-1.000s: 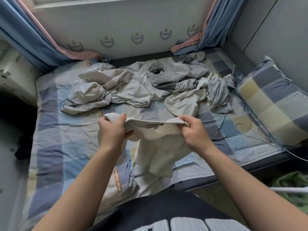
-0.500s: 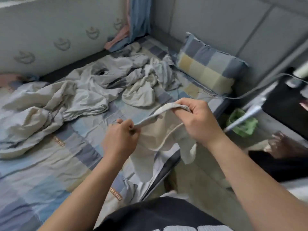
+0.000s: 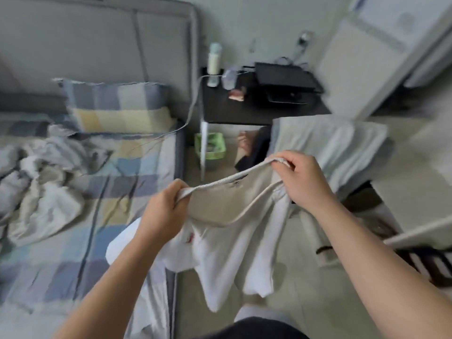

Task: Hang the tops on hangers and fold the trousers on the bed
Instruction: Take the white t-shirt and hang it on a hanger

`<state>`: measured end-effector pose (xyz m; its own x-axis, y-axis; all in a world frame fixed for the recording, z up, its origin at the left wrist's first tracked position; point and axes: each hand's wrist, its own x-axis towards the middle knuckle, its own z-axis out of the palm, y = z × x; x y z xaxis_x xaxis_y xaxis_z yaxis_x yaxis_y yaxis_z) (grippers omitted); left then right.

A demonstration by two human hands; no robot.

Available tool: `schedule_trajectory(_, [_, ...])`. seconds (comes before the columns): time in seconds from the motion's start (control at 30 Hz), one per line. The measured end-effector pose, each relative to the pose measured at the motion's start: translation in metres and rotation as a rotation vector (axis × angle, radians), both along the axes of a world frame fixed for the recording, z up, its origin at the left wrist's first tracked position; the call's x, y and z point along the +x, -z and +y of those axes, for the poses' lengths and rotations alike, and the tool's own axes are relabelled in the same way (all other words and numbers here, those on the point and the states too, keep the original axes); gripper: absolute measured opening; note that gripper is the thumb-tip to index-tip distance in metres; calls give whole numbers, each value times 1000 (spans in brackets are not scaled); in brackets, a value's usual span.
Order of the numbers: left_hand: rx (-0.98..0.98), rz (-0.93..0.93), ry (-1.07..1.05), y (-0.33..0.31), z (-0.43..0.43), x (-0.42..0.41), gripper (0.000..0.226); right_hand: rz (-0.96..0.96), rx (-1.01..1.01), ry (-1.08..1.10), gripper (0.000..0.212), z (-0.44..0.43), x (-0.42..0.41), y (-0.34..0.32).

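Near the green bin [image 3: 211, 153], left hand [image 3: 162, 211] and right hand [image 3: 303, 182] hold a garment [image 3: 232, 243].

Left hand [image 3: 162, 211], right hand [image 3: 302, 182] grip pale top [image 3: 234, 231] beside bed [image 3: 137, 167].

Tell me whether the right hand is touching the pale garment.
Touching. The head view shows the right hand gripping the pale garment, fingers curled over its ribbed edge.

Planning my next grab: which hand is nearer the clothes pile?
Left. The left hand sits right of the clothes pile; the right hand is farther right, off the bed.
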<state>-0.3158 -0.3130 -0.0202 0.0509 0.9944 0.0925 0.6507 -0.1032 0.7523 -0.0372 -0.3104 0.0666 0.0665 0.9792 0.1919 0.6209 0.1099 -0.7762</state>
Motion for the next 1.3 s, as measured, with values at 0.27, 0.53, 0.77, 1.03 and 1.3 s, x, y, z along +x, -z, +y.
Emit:
schedule_trajectory(0.27, [95, -110, 415, -41, 81, 213, 29, 0, 148, 344, 20, 4, 194, -21])
schedule_trajectory(0.53, [37, -215, 650, -79, 145, 438, 38, -29, 226, 556, 26, 16, 367, -61])
schedule_trajectory(0.77, [-38, -396, 733, -159, 217, 594, 30, -163, 325, 746, 18, 57, 478, -134])
schedule_trajectory(1.03, [91, -519, 908, -291, 304, 733, 29, -440, 477, 954, 18, 113, 579, -243])
schedule_trajectory(1.3, [102, -680, 1146, -436, 362, 847, 27, -710, 488, 1161, 18, 144, 654, -376])
